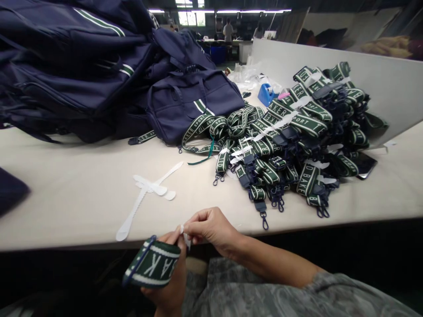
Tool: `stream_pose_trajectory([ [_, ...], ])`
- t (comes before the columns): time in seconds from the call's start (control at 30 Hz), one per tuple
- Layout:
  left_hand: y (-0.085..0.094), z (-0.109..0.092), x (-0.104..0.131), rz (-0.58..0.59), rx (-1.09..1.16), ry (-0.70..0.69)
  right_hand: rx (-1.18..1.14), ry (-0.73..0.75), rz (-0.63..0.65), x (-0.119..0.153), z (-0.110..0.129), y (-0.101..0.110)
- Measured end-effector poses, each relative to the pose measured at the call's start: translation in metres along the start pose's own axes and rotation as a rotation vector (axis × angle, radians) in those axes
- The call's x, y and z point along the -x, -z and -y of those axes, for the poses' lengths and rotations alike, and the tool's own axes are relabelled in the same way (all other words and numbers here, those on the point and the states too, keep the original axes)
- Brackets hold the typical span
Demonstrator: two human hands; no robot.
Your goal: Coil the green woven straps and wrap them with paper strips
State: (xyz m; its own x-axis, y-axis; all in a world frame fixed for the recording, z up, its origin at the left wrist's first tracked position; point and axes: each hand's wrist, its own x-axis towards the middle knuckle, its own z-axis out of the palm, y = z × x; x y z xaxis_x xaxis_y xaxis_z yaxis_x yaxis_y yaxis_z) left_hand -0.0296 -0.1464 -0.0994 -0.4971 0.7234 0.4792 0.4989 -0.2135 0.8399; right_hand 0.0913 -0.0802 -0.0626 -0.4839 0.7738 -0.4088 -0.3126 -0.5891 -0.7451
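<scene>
Left hand: your left hand [167, 288] is closed round a folded green strap [152, 264] with white lettering, held below the near edge of the table [66, 202], over your lap.
Right hand: your right hand [208, 229] is pinched shut, thumb and fingertips on a thin white plastic tie [185, 235] that stands just above the strap — the other fingers are curled in.
Step in hand: by the look of it you are binding the folded strap with the tie; whether the tie is already round the strap, I cannot tell.
Next move: it looks to call for a firm grip on the folds, so that they do not spring apart, and a fine pinch on the tie's end.
Loose ties: a few more white ties [150, 193] lie on the table beyond the strap, to its left.
Strap heap: a big heap of straps [291, 132] — green, with clips — lies on the table, well beyond the strap and to its right.
Bags: navy bags [99, 66] are piled at the table's far left.
Phone: a dark phone [365, 165] lies at the heap's right edge.
</scene>
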Motion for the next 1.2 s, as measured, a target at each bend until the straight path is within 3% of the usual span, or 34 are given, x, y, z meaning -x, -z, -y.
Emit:
stream_pose_trajectory([
  [0.1,-0.002,-0.004,0.000,-0.010,-0.102,-0.147,-0.005,0.029,0.004,-0.003,-0.003,0.000],
  [0.2,-0.004,-0.005,0.002,-0.016,-0.046,0.011,-0.018,0.064,0.010,-0.005,-0.006,-0.001],
  [0.33,-0.006,0.000,0.007,-0.048,0.192,0.293,-0.026,0.114,0.000,-0.005,-0.009,-0.004],
  [0.43,-0.006,0.006,0.009,-0.055,0.311,0.400,-0.002,0.184,0.027,-0.005,-0.014,-0.004],
  [0.63,-0.005,0.008,0.006,-0.116,0.326,0.456,0.199,0.324,0.009,-0.006,-0.024,-0.002],
  [0.93,-0.006,0.003,0.005,-0.144,0.378,0.474,0.250,0.345,-0.011,-0.007,-0.025,-0.004],
  [1.07,-0.010,-0.002,0.000,-0.185,0.551,0.704,0.128,0.247,0.043,-0.009,-0.024,-0.004],
  [1.2,-0.006,0.002,-0.011,-0.404,0.596,0.954,-0.059,0.158,-0.020,-0.002,0.007,0.014],
])
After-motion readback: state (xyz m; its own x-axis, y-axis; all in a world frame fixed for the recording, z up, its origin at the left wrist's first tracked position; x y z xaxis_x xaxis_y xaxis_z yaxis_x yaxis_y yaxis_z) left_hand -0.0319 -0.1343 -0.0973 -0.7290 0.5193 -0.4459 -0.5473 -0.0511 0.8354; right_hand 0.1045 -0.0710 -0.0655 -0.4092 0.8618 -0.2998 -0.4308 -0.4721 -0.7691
